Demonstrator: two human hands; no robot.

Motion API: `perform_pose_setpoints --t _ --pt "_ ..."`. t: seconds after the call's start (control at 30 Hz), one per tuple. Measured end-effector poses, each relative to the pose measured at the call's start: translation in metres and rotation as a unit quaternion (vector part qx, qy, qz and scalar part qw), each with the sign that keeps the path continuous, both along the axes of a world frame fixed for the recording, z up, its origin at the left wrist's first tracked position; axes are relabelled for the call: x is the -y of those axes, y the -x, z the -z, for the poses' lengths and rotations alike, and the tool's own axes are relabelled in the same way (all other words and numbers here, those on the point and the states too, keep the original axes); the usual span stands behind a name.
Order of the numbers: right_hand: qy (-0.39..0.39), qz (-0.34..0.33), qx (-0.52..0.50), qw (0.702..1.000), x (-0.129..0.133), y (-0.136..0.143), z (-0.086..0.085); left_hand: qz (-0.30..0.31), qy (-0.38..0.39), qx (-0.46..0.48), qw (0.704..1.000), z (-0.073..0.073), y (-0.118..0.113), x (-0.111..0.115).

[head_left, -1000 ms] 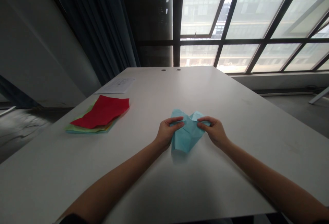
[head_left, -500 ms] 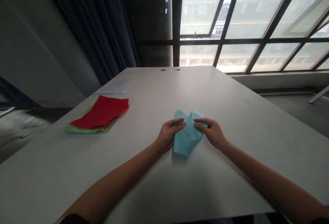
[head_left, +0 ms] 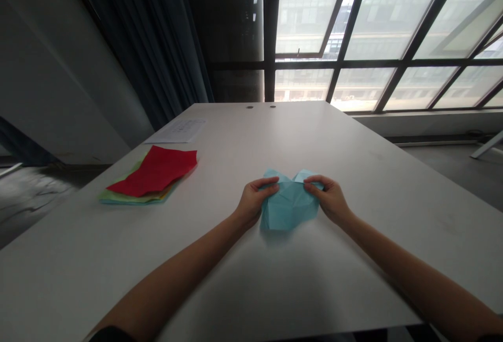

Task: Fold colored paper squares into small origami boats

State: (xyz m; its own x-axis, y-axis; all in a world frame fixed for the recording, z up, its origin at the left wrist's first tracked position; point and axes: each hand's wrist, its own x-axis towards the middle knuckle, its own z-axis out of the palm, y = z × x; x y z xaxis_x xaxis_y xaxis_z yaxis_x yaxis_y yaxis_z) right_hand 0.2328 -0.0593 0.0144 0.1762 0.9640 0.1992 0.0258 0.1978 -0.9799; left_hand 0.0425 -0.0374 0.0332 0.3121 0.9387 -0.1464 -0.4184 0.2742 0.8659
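A creased light blue sheet of paper is held between both hands, just above the white table. My left hand pinches its left upper part between thumb and fingers. On the other side, my right hand grips the right upper part the same way. The sheet is spread between the hands, with a dip in the middle of its top edge and fold lines across it. Its lower edge hangs over a soft shadow on the table.
On the left of the table, a red sheet lies on a stack of green, yellow and blue sheets. Behind it is a printed white paper. A dark curtain and windows stand beyond the table.
My hands have moved slightly apart, and the blue paper between them is stretched wider and flatter. Its lower edge has risen a little. The stack on the left has not moved.
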Motion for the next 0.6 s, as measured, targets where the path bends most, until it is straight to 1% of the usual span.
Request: perform_pose_setpoints --t 0.2,0.33,0.4,0.47,0.6 --pt "0.018 -0.041 0.028 0.999 0.0030 0.0023 -0.0035 0.030 -0.016 -0.019 0.999 0.0001 -0.0009 0.0039" --pt "0.011 -0.034 0.059 0.998 0.0036 0.0042 -0.0041 0.035 -0.029 -0.034 0.998 0.0014 -0.0016 0.0050" --pt "-0.008 -0.013 0.086 0.996 0.0029 0.0047 -0.0035 0.033 -0.037 -0.042 0.998 0.0027 -0.0018 0.0050" --pt "-0.048 0.025 0.119 0.991 0.0022 0.0050 -0.0027 0.034 -0.045 -0.045 0.997 0.0041 -0.0020 0.0051" --pt "-0.132 0.117 0.205 0.963 0.0033 0.0043 -0.0038 0.041 -0.045 -0.042 0.997 0.0057 -0.0023 0.0056"
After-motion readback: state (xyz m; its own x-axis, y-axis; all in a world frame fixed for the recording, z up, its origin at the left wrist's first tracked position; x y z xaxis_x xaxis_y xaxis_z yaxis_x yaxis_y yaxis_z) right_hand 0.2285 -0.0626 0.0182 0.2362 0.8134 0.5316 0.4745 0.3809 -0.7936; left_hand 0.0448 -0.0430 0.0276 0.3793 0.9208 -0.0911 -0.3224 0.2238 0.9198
